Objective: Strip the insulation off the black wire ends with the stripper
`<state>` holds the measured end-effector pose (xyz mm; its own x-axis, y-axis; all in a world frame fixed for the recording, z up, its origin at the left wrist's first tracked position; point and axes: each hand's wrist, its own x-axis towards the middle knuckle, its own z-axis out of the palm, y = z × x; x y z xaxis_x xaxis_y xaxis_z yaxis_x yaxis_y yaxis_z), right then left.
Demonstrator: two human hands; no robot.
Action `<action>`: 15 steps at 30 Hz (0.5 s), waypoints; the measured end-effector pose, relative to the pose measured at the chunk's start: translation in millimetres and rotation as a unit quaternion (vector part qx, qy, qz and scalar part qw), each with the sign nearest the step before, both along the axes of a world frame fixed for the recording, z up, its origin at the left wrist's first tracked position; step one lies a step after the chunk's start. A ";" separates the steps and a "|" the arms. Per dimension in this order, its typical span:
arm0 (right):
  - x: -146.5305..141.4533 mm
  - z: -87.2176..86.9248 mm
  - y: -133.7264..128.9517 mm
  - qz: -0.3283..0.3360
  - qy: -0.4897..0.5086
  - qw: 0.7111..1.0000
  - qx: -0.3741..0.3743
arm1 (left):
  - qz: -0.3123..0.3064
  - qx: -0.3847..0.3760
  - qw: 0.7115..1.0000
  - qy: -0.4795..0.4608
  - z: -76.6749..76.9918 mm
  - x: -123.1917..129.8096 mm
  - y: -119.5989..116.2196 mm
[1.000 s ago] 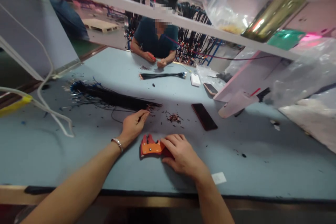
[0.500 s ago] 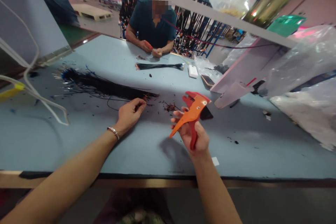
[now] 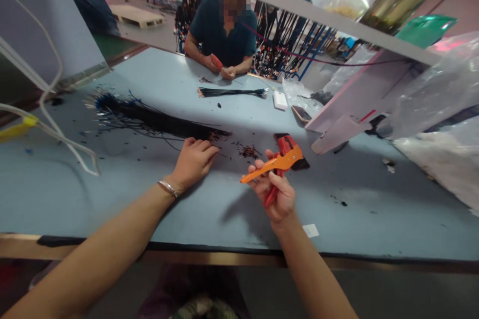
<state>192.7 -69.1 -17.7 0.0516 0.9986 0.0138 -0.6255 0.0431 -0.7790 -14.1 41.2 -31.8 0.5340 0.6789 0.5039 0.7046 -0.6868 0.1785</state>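
My right hand (image 3: 275,192) is closed around the handles of a wire stripper (image 3: 286,159) with an orange and a red half. The tool is held above the table, its head pointing right and away from me. My left hand (image 3: 194,162) rests with curled fingers at the near right end of a long bundle of black wires (image 3: 157,119). A thin black wire (image 3: 223,154) shows just past its fingertips, and the fingers seem closed on it. Between the hands and a little beyond lies a pile of short cut bits (image 3: 249,151).
Across the table (image 3: 123,194) a co-worker (image 3: 224,25) holds a red tool. Before them lies a smaller wire bundle (image 3: 232,92). A white box (image 3: 280,100) and a phone (image 3: 301,113) lie at the right. A white cable (image 3: 71,144) loops at the left.
The wire stripper has tilted down to the right and its handles have turned in my right hand. My left hand has shifted slightly right, its back now turned more upward.
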 end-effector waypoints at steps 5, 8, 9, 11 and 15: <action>-2.2 -4.5 0.0 0.063 -0.040 0.997 0.032 | 0.010 -0.013 1.000 -0.012 0.2 0.5 -3.3; -5.3 0.3 2.2 0.121 -0.025 0.992 0.034 | 0.048 -0.078 0.989 -0.117 -1.2 1.8 -5.2; -6.1 3.4 3.7 0.135 -0.022 0.990 0.033 | 0.061 -0.106 0.979 -0.160 -1.5 2.2 -5.4; -7.6 9.8 7.8 0.157 -0.026 0.987 0.019 | 0.074 -0.159 0.958 -0.228 -1.1 2.4 -4.8; -13.3 13.2 17.7 0.196 -0.036 0.979 -0.044 | 0.074 -0.200 0.931 -0.298 2.4 1.9 -1.9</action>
